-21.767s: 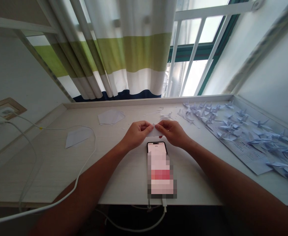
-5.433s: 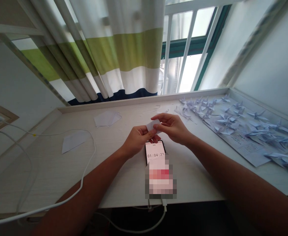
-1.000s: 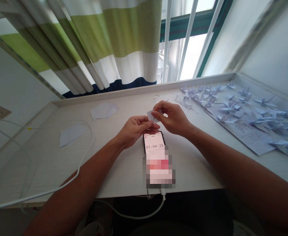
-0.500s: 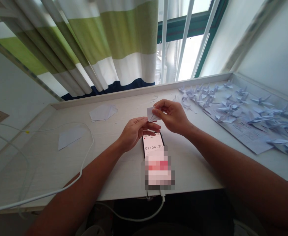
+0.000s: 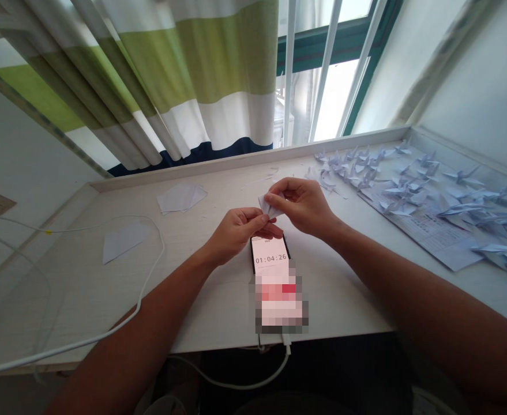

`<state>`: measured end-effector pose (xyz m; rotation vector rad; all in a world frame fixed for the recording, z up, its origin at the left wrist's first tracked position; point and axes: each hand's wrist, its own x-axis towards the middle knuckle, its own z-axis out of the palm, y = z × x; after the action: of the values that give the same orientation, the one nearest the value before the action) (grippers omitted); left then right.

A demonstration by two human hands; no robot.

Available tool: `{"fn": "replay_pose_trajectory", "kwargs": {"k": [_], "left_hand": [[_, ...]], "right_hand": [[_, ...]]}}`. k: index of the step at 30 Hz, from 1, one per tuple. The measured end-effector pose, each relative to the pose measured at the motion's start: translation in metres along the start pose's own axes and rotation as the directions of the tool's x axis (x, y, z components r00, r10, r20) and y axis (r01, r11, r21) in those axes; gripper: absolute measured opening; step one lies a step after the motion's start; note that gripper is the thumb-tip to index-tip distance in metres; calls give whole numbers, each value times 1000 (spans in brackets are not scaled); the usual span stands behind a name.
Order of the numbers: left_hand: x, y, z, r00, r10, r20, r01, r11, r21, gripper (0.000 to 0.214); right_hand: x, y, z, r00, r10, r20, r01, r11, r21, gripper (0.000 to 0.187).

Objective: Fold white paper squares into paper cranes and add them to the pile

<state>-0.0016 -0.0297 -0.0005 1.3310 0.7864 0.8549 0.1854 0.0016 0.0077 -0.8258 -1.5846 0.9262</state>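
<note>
A small folded piece of white paper [image 5: 263, 203] is held above the desk between my two hands. My right hand [image 5: 300, 202] pinches its upper right side between thumb and fingers. From below, my left hand [image 5: 244, 227] grips the lower edge, thumb on top and fingers beneath. Much of the paper is covered by my fingers. Just under the hands lies a phone [image 5: 271, 259] showing a timer at 01:04:26; its lower part is blurred out.
Many folded paper cranes [image 5: 402, 193] crowd the right side, some on a printed sheet [image 5: 435, 236]. Paper squares [image 5: 181, 197] lie at the back left, another sheet [image 5: 124, 239] nearer. A white cable [image 5: 151, 276] crosses my left forearm; a charging cable [image 5: 286, 349] hangs off the front edge.
My left thumb and fingers have closed onto the lower edge of the paper. My right hand has shifted slightly, and more of the paper is now covered.
</note>
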Motion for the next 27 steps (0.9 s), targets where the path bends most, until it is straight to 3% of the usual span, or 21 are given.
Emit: {"fn": "replay_pose_trajectory", "kwargs": {"k": [6, 13, 21, 27], "left_hand": [[1, -2, 7, 988, 5, -152, 21, 985, 171, 27], [5, -4, 8, 987, -16, -161, 20, 1000, 19, 41], [5, -3, 9, 963, 60, -262, -86, 992, -91, 40], [4, -3, 11, 963, 53, -263, -84, 991, -108, 39]], "right_hand": [[1, 6, 2, 998, 59, 9, -59, 984, 167, 29], [1, 6, 3, 998, 58, 41, -64, 982, 179, 30], [2, 4, -1, 997, 57, 46, -67, 968, 242, 29], [-3, 1, 0, 999, 3, 43, -8, 993, 120, 35]]}}
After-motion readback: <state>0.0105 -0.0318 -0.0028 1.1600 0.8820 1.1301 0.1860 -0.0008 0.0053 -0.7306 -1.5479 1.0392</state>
